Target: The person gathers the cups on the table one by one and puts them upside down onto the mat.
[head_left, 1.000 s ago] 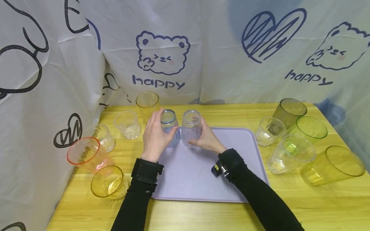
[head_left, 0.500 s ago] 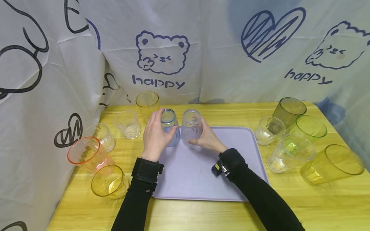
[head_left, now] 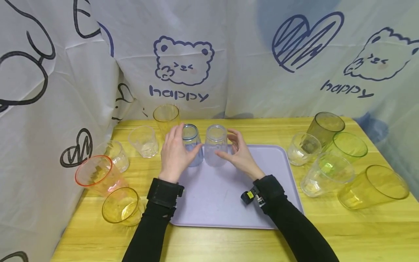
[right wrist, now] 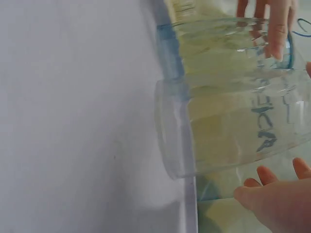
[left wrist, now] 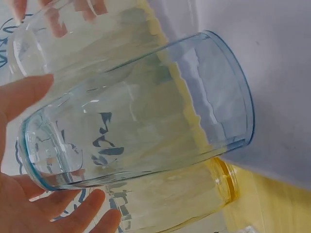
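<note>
In the head view, two tumblers stand upside down side by side at the tray's back left: a blue-tinted tumbler (head_left: 194, 154) and a clear tumbler (head_left: 213, 154). My left hand (head_left: 175, 154) curves loosely around the blue one. In the left wrist view its thumb (left wrist: 34, 90) and fingers (left wrist: 90, 206) lie on opposite sides of that tumbler, thumb tip apart from the glass. On the right, my right hand (head_left: 243, 156) is beside the clear tumbler with fingers spread. The right wrist view shows a gap between its fingers (right wrist: 267, 175) and the wall.
The lilac tray (head_left: 222, 203) lies on a wooden table (head_left: 209, 243). On the left are yellow (head_left: 166, 118), clear (head_left: 144, 142), red-rimmed (head_left: 98, 174) and amber (head_left: 122, 209) cups. Grey (head_left: 324, 127), green (head_left: 350, 147), clear (head_left: 324, 178) and yellow (head_left: 370, 189) ones stand right.
My right hand has let go of the clear tumbler and drawn back to the right, its fingers spreading. The left hand and both tumblers look unmoved.
</note>
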A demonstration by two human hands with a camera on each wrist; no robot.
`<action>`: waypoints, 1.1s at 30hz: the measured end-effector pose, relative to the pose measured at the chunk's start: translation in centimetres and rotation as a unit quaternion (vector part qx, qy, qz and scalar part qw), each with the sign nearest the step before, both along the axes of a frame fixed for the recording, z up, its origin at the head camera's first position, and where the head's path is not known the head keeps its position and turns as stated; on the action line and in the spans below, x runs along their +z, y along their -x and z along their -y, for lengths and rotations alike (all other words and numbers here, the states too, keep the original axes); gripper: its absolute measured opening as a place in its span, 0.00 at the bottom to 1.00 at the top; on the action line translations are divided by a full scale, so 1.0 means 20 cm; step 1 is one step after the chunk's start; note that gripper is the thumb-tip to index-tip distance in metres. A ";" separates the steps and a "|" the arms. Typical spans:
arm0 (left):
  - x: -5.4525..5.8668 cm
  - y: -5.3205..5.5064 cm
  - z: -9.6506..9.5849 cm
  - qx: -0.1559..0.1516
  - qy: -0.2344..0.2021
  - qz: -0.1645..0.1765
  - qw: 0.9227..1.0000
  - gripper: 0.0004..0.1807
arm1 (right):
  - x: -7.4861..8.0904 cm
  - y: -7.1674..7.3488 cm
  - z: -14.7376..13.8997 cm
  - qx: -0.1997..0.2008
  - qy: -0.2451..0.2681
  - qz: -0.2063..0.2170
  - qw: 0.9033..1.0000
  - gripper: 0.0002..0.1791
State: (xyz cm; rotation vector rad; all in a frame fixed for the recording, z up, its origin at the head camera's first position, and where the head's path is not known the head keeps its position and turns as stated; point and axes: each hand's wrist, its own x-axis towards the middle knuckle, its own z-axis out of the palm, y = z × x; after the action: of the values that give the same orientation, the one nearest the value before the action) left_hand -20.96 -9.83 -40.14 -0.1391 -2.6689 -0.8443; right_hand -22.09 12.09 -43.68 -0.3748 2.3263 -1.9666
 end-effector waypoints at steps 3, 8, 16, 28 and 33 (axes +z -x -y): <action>0.01 -0.01 0.00 -0.002 -0.028 -0.009 1.000 0.52 | 0.01 -0.03 -0.01 -0.016 0.020 -0.007 1.000 0.44; 0.01 -0.04 -0.01 -0.001 -0.079 -0.058 0.995 0.50 | 0.03 -0.08 -0.01 -0.064 0.072 -0.038 0.995 0.39; -0.01 -0.08 -0.07 -0.027 -0.104 -0.138 0.985 0.40 | 0.09 -0.15 -0.04 -0.151 0.150 -0.096 0.972 0.28; 0.09 -0.11 -0.19 -0.092 -0.103 -0.201 0.970 0.36 | 0.21 -0.25 -0.18 -0.216 0.135 -0.153 0.955 0.27; 0.13 -0.13 -0.29 -0.129 -0.088 -0.225 0.962 0.35 | 0.24 -0.31 -0.26 -0.252 0.118 -0.197 0.940 0.27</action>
State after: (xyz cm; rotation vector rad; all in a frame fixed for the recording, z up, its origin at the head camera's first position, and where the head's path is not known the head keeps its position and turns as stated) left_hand -18.41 -4.12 -37.52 -0.5723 -2.1663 -0.9863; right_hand -15.86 17.26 -38.88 -0.2105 2.6316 -2.6370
